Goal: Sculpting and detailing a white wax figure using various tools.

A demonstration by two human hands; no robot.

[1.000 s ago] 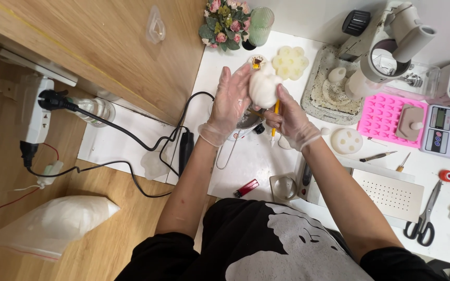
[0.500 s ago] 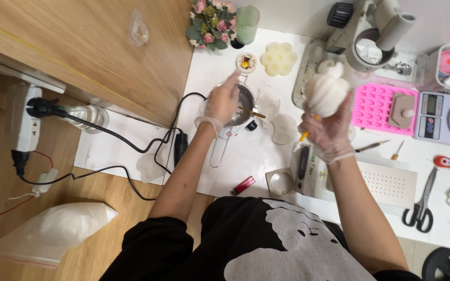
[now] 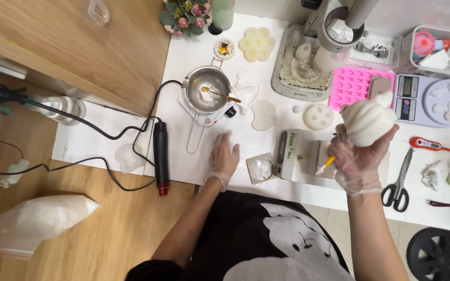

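Note:
My right hand [image 3: 358,158], in a clear glove, grips a white ribbed mould-like lump [image 3: 366,121] above the table, with an orange-handled tool [image 3: 325,163] sticking out below the fingers. My left hand [image 3: 223,157], also gloved, rests flat and open on the white table [image 3: 183,156], near the handle of a small metal melting pot [image 3: 208,96]. The pot holds white wax and a gold spoon [image 3: 221,94].
A black heat gun [image 3: 160,156] lies at the table's left edge with cables. A pink silicone mould [image 3: 356,86], a digital scale [image 3: 428,100], scissors [image 3: 399,184], a red thermometer [image 3: 436,145], white wax shapes and a flower bunch [image 3: 186,13] are spread around. A white bag [image 3: 32,218] lies on the floor.
My right hand has carried the white lump from above the pot to the right side. My left hand has left the pot and come down flat on the table.

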